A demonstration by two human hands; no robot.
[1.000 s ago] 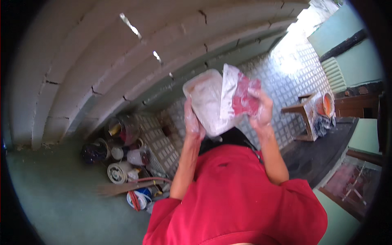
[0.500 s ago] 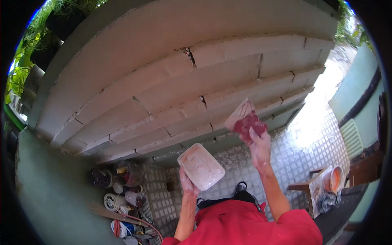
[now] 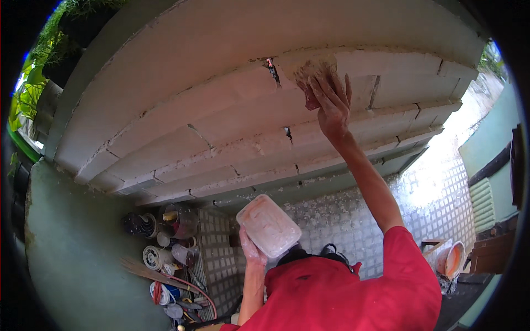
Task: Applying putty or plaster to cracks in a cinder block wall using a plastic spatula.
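Note:
My left hand grips a whitish plastic container with pale paste in it, held low at the centre. My right arm reaches up to the block wall, where my right hand presses a flat red piece against a crack band below the upper ledge. Its fingers lie over the piece and hide most of it. A tan, smeared patch surrounds the fingertips, just right of an open gap in the blocks.
Buckets and containers, a broom and a hose crowd the lower left beside a green wall. A wooden stool with an orange-lined bucket stands at right on the tiled floor. Plants show at upper left.
My right hand has moved up and left from beside the container onto the wall with the red piece. My left hand still holds the container, now lower. The view has tilted toward the wall.

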